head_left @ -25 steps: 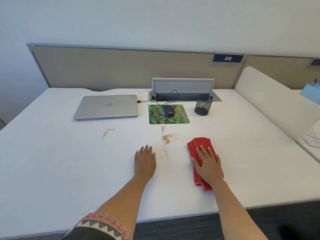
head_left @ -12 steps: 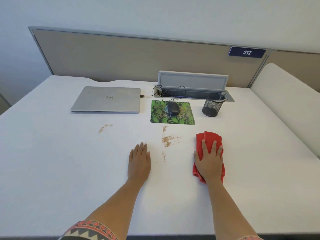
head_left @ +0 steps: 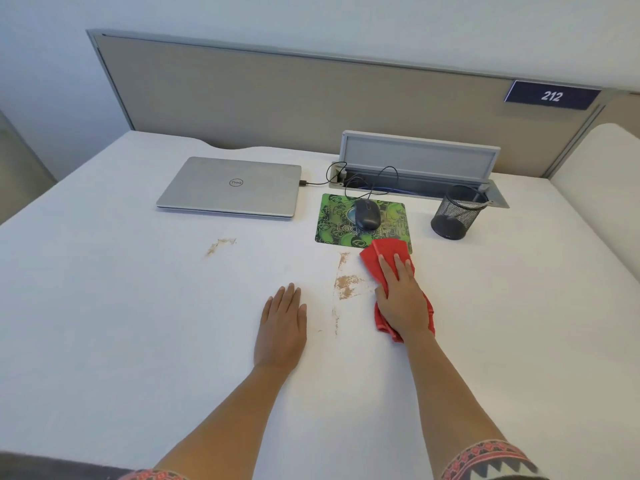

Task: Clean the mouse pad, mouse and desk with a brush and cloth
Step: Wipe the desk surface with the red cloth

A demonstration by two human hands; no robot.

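A dark blue plate is sitting on the top rail of the partition at the upper right of the frame, showing the white number "212" in slanted figures. The closed silver laptop, left of centre, is carrying the round "Dell" logo in the middle of its lid. The green mouse pad, right of centre, is displaying the word "Logitech" in pale letters across its lower half, with fainter, broken repeats of the lettering running over the pattern. The mouse is covering part of that print and is showing no marking that can be read.
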